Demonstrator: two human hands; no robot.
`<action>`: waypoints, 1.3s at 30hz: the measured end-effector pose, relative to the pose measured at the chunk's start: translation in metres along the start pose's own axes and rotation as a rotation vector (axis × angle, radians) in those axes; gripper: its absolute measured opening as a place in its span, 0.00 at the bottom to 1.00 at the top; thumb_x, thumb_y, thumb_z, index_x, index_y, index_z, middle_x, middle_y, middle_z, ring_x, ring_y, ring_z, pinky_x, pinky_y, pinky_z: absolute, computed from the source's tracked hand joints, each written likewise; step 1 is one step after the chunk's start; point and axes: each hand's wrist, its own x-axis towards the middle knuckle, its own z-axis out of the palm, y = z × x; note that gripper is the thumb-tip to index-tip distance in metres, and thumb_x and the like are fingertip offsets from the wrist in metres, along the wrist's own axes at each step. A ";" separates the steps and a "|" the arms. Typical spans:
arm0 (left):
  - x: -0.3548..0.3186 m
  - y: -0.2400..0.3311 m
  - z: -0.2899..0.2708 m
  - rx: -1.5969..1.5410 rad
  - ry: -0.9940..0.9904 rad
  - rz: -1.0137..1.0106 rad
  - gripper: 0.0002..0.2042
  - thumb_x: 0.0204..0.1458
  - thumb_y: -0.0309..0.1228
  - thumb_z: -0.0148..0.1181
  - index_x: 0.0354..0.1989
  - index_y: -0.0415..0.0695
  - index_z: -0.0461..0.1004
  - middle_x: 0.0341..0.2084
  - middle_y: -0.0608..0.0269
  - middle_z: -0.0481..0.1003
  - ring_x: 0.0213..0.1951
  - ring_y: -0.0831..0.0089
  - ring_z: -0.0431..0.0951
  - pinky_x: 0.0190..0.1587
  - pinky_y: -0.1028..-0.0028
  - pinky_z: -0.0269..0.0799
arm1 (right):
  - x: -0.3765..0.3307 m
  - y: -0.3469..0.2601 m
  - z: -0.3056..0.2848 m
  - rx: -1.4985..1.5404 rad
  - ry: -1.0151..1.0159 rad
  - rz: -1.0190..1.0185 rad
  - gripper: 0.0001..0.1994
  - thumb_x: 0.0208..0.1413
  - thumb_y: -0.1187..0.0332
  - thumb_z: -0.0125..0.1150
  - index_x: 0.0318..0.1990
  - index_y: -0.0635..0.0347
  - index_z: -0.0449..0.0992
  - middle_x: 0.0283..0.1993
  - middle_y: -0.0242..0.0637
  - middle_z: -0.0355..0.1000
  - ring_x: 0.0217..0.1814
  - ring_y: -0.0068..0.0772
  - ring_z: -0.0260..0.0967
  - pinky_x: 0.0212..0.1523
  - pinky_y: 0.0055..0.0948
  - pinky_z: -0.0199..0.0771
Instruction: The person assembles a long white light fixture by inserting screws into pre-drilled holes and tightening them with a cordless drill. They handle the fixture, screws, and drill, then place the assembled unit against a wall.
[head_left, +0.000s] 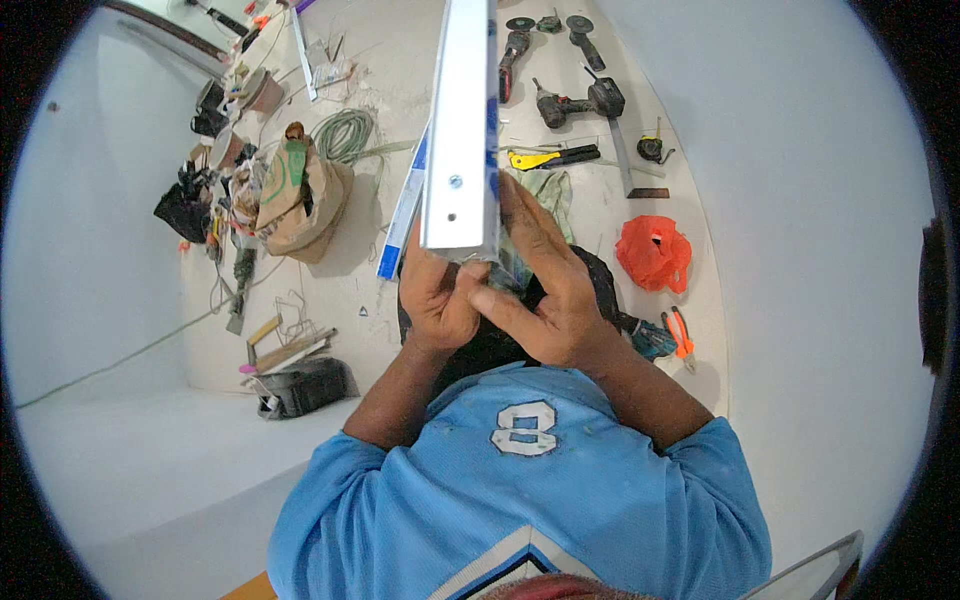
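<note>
A long silver metal channel (462, 120) with blue film along its edges runs from the top of the view down to my hands. My left hand (437, 292) grips its near end from below on the left. My right hand (553, 290) lies against the channel's right side, fingers stretched up along it and thumb meeting the left hand. A small screw (455, 182) shows in the channel face just above my fingers. My light-blue shirt (520, 490) fills the lower middle.
On the pale floor lie angle grinders (515, 45), a cordless drill (580, 103), a yellow-handled tool (550, 158), a tape measure (652, 148), an orange plastic bag (653, 252), orange pliers (680, 333), a brown sack (300, 195), a coiled green hose (343, 135) and a black toolbox (305, 387).
</note>
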 end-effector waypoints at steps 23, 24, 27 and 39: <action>0.017 0.009 0.006 -0.252 0.033 0.134 0.20 0.69 0.27 0.57 0.67 0.34 0.74 0.67 0.36 0.71 0.70 0.50 0.71 0.72 0.57 0.66 | -0.007 0.008 0.014 -0.197 0.071 0.035 0.30 0.70 0.68 0.59 0.75 0.73 0.62 0.74 0.61 0.66 0.74 0.60 0.67 0.73 0.48 0.66; 0.018 0.008 0.006 -0.255 0.029 0.143 0.20 0.69 0.27 0.57 0.66 0.34 0.74 0.67 0.36 0.71 0.70 0.50 0.72 0.71 0.57 0.66 | -0.007 0.006 0.014 -0.205 0.078 0.066 0.29 0.70 0.68 0.59 0.74 0.73 0.63 0.73 0.61 0.66 0.74 0.60 0.67 0.73 0.48 0.66; 0.020 0.009 0.005 -0.281 0.023 0.133 0.20 0.68 0.28 0.60 0.66 0.34 0.75 0.67 0.36 0.72 0.69 0.51 0.73 0.70 0.58 0.68 | -0.011 -0.001 0.016 -0.212 0.090 0.149 0.27 0.71 0.67 0.57 0.72 0.73 0.66 0.72 0.61 0.68 0.74 0.59 0.67 0.72 0.47 0.66; 0.022 0.001 0.016 -0.390 -0.006 0.204 0.26 0.58 0.23 0.69 0.67 0.39 0.75 0.69 0.33 0.68 0.70 0.46 0.72 0.70 0.57 0.68 | -0.035 0.012 0.014 0.000 0.217 0.164 0.19 0.77 0.69 0.51 0.66 0.76 0.70 0.59 0.47 0.78 0.60 0.30 0.73 0.61 0.32 0.74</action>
